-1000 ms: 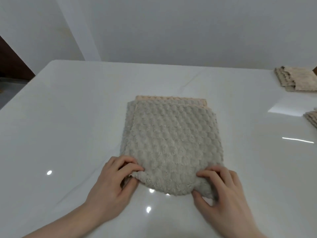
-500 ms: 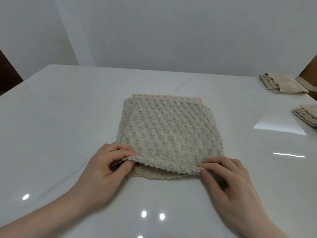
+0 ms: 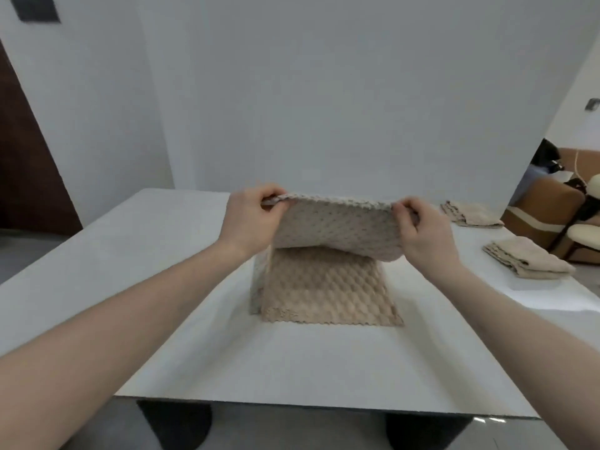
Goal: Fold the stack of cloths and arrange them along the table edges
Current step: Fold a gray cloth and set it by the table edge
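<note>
A grey-beige bubble-textured cloth (image 3: 337, 228) hangs lifted above the stack, curling back over itself. My left hand (image 3: 250, 219) pinches its left corner and my right hand (image 3: 418, 228) pinches its right corner, both raised over the table's middle. Beneath it the remaining stack of cloths (image 3: 328, 290) lies flat on the white table (image 3: 130, 254), a tan cloth on top and a greyer edge showing at its left side. The stack's far part is hidden behind the lifted cloth.
Two folded cloths lie along the table's right edge, one far (image 3: 470, 216) and one nearer (image 3: 526, 261). Chairs (image 3: 558, 209) stand beyond that edge. The table's near edge (image 3: 292, 404) runs just below my forearms. A dark door (image 3: 29, 164) is at the left.
Both hands, gripping the top cloth's near corners, have lifted it up and away from me off the stack. The view has tilted upward, showing more wall.
</note>
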`<state>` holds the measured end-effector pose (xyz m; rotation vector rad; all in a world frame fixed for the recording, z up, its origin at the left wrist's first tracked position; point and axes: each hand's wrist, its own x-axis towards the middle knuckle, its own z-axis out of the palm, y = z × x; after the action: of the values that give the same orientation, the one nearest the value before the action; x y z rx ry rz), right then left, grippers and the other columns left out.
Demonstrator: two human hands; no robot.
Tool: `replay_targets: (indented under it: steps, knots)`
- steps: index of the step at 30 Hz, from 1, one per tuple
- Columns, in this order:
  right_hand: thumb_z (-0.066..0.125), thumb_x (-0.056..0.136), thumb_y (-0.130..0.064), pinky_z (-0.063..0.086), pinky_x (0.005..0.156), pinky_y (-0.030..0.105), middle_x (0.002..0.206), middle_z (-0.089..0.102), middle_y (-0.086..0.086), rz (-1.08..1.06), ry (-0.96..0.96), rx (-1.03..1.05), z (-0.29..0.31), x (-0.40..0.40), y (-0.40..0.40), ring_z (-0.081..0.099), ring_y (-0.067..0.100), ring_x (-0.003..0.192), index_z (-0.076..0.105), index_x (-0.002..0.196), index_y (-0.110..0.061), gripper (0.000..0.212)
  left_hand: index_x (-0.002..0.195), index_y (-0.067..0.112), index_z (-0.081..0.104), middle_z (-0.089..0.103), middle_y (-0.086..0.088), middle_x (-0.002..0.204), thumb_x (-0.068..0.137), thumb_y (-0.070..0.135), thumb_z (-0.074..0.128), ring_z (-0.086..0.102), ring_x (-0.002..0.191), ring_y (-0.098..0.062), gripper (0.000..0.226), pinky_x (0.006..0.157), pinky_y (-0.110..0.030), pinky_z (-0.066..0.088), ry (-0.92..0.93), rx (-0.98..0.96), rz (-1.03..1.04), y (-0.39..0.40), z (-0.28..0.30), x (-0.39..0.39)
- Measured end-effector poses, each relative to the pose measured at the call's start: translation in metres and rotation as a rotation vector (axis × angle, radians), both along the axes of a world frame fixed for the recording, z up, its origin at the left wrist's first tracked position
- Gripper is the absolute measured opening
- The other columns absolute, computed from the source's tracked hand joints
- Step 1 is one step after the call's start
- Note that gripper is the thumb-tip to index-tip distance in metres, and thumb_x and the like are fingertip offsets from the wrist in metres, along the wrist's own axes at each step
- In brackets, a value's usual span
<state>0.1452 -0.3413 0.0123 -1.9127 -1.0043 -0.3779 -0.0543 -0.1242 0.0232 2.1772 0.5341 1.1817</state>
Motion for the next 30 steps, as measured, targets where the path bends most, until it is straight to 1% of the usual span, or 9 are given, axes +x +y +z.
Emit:
replay_targets:
  steps: [2, 6, 9, 13, 17, 21, 25, 28, 30]
  knots:
    - [0.053, 0.106, -0.036, 0.035, 0.064, 0.031, 0.072, 0.06, -0.009, -0.014, -0.023, 0.032, 0.038, 0.006, 0.003, 0.056, 0.014, 0.069, 0.064, 0.093, -0.019, 0.024, 0.086, 0.023, 0.077, 0.071, 0.012, 0.072, 0.09, 0.035, 0.073, 0.061, 0.068, -0.003, 0.014, 0.071, -0.03, 0.053, -0.016, 0.041, -0.004, 0.003, 0.041, 0.003]
    - [0.057, 0.101, -0.046, 0.038, 0.062, 0.031, 0.065, 0.054, -0.01, 0.002, -0.028, 0.125, 0.105, 0.004, 0.0, 0.051, 0.008, 0.063, 0.066, 0.092, -0.022, 0.028, 0.083, 0.021, 0.074, 0.057, 0.022, 0.054, 0.09, 0.038, 0.073, 0.05, 0.053, 0.008, 0.019, 0.056, -0.016, 0.037, -0.057, 0.157, 0.015, 0.002, 0.117, -0.012]
    - [0.066, 0.096, -0.049, 0.045, 0.064, 0.024, 0.072, 0.064, -0.013, 0.083, 0.008, 0.177, 0.138, -0.004, -0.01, 0.056, 0.003, 0.067, 0.067, 0.083, -0.027, 0.025, 0.083, 0.025, 0.074, 0.061, 0.018, 0.063, 0.09, 0.042, 0.072, 0.053, 0.057, 0.007, 0.019, 0.055, -0.014, 0.039, 0.006, 0.164, 0.008, -0.001, 0.157, -0.031]
    - [0.075, 0.088, -0.049, 0.043, 0.056, 0.011, 0.064, 0.066, -0.022, 0.199, 0.092, 0.076, 0.15, -0.012, -0.024, 0.055, -0.008, 0.058, 0.07, 0.08, -0.027, 0.024, 0.085, 0.023, 0.074, 0.069, 0.006, 0.075, 0.09, 0.046, 0.073, 0.059, 0.068, -0.008, 0.024, 0.063, -0.024, 0.048, 0.167, 0.13, -0.009, 0.0, 0.173, -0.045]
    - [0.076, 0.089, -0.049, 0.04, 0.054, 0.023, 0.062, 0.061, -0.011, 0.208, 0.171, -0.089, 0.137, -0.008, -0.031, 0.054, 0.006, 0.056, 0.07, 0.081, -0.015, 0.035, 0.08, 0.025, 0.073, 0.068, 0.007, 0.077, 0.09, 0.047, 0.074, 0.061, 0.072, -0.008, 0.024, 0.061, -0.023, 0.045, 0.255, 0.059, -0.018, -0.001, 0.157, -0.042]
    - [0.063, 0.098, -0.049, 0.041, 0.056, 0.024, 0.062, 0.057, -0.008, 0.158, 0.242, -0.286, 0.106, 0.001, -0.027, 0.054, 0.01, 0.059, 0.061, 0.072, -0.019, 0.04, 0.078, 0.021, 0.07, 0.066, 0.006, 0.075, 0.092, 0.046, 0.072, 0.061, 0.074, -0.012, 0.028, 0.063, -0.024, 0.045, 0.491, 0.032, -0.007, 0.006, 0.115, -0.02]
    - [0.057, 0.102, -0.046, 0.039, 0.061, 0.032, 0.067, 0.058, 0.004, 0.075, 0.165, -0.527, 0.064, 0.019, -0.017, 0.057, 0.022, 0.068, 0.059, 0.072, -0.015, 0.042, 0.073, 0.02, 0.067, 0.064, 0.003, 0.066, 0.094, 0.038, 0.07, 0.067, 0.072, -0.022, 0.028, 0.069, -0.027, 0.053, 0.663, -0.083, -0.024, 0.018, 0.056, 0.009]
    - [0.059, 0.101, -0.04, 0.041, 0.061, 0.03, 0.073, 0.067, 0.006, 0.03, 0.105, -0.614, 0.036, 0.029, -0.01, 0.061, 0.023, 0.073, 0.067, 0.075, -0.014, 0.038, 0.083, 0.023, 0.074, 0.067, 0.006, 0.07, 0.092, 0.037, 0.071, 0.068, 0.084, -0.02, 0.017, 0.074, -0.025, 0.05, 0.691, -0.098, 0.006, 0.02, 0.023, 0.025]
    - [0.064, 0.099, -0.039, 0.041, 0.058, 0.028, 0.07, 0.065, -0.002, 0.015, 0.093, -0.642, 0.026, 0.035, -0.007, 0.059, 0.018, 0.07, 0.069, 0.075, -0.021, 0.03, 0.079, 0.025, 0.071, 0.065, 0.008, 0.07, 0.091, 0.034, 0.072, 0.067, 0.089, -0.021, 0.015, 0.075, -0.025, 0.047, 0.651, -0.137, 0.031, 0.02, 0.01, 0.035]
